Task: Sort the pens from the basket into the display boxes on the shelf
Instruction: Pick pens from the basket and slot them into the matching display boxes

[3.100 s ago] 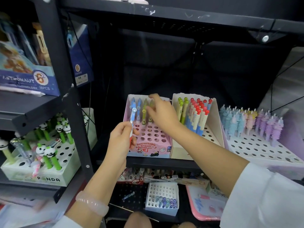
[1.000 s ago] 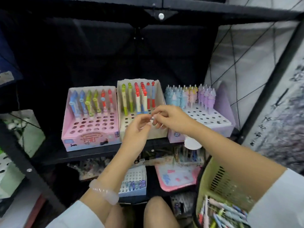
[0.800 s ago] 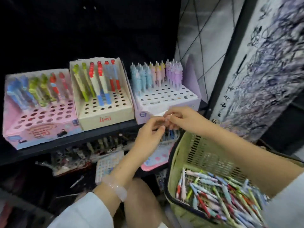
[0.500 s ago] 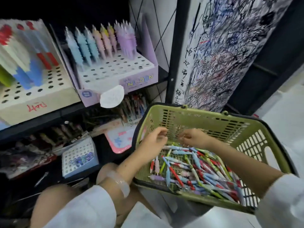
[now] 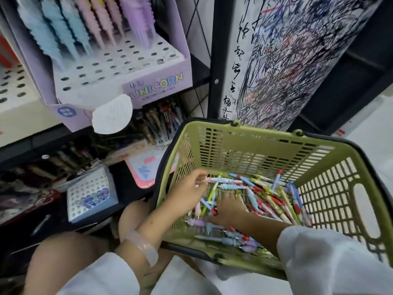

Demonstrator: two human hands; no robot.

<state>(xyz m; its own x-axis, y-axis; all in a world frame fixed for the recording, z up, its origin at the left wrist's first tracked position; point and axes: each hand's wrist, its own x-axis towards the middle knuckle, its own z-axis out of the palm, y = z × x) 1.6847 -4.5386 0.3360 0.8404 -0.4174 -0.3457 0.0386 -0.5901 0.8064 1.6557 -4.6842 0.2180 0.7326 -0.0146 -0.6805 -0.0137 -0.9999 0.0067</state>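
A green plastic basket (image 5: 255,133) rests on my lap, its floor covered with several mixed pens (image 5: 270,194) in blue, red, green and purple. My left hand (image 5: 187,193) is inside the basket at its left wall and pinches the pink tip of a light blue pen (image 5: 223,180) lying on top of the pile. My right hand (image 5: 228,208) reaches in from the near side, its fingers spread down among the pens. The purple Unicorn display box (image 5: 148,81) stands on the shelf at upper left, with pastel pens in its back rows.
A cream display box (image 5: 14,103) sits left of the Unicorn box. Below the shelf lie a small white box of beads (image 5: 91,192), a pink tray (image 5: 140,173) and loose stationery. A scribbled-on white panel (image 5: 287,60) stands behind the basket.
My view swung from the shelf boxes down to the basket. Both hands left the shelf and went into the basket; the left now pinches a pen tip, and the right has sunk into the pile.
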